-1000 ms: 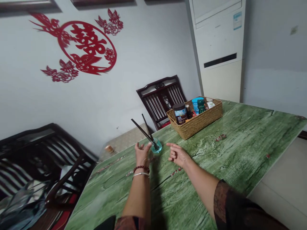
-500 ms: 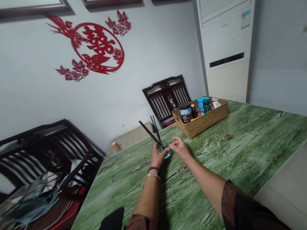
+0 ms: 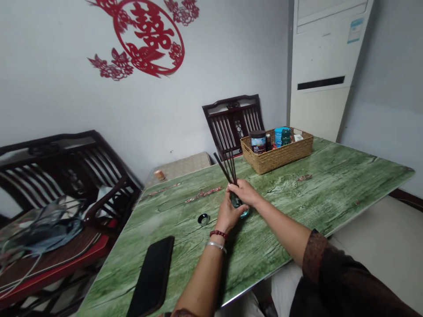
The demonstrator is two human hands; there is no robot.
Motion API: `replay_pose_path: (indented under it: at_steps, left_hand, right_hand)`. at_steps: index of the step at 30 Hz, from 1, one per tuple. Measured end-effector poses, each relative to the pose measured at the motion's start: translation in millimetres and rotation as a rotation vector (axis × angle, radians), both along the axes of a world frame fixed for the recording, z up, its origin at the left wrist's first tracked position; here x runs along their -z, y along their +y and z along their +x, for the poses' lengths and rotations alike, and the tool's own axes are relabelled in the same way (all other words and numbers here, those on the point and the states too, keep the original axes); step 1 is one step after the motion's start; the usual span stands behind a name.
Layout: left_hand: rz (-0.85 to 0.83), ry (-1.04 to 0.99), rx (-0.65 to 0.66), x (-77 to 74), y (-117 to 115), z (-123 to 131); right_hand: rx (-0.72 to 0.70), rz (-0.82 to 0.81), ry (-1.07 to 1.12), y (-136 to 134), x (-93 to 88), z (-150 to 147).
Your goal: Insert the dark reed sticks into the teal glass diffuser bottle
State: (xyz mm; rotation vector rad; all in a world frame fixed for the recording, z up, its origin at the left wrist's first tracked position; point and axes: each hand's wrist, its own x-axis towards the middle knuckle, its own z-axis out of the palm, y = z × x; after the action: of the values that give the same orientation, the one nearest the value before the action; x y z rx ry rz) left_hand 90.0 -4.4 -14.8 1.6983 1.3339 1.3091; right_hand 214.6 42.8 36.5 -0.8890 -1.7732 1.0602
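Note:
A small clear, teal-tinted glass bottle point(image 3: 244, 213) stands on the green table, with several thin dark sticks point(image 3: 228, 169) rising and fanning out of its neck. My left hand point(image 3: 229, 211) is wrapped round the bottle from the left, the thumb across its front. My right hand point(image 3: 246, 192) is closed at the bottle's neck, its fingers round the lower part of the sticks and touching my left fingertips. Left of the hands lies a small round black cap point(image 3: 203, 219).
A black phone point(image 3: 152, 275) lies at the table's point(image 3: 264, 237) near left. A woven basket point(image 3: 280, 159) with jars stands at the back right. Dark wooden chairs point(image 3: 233, 121) stand behind and left. A small orange-brown object point(image 3: 159, 175) rests on a surface beyond the table.
The view has shifted, bringing the cap and more of the phone into sight. My right hand, earlier beside the bottle, has moved onto the sticks at its neck and closed.

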Motion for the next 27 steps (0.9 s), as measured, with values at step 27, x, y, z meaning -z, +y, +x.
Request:
replay_pose_path:
  at_steps: [27]
  left_hand:
    - [-0.200, 0.236, -0.141, -25.4, -15.7, -115.2]
  right_hand:
    - [0.525, 0.093, -1.260, 40.7, 35.2, 116.8]
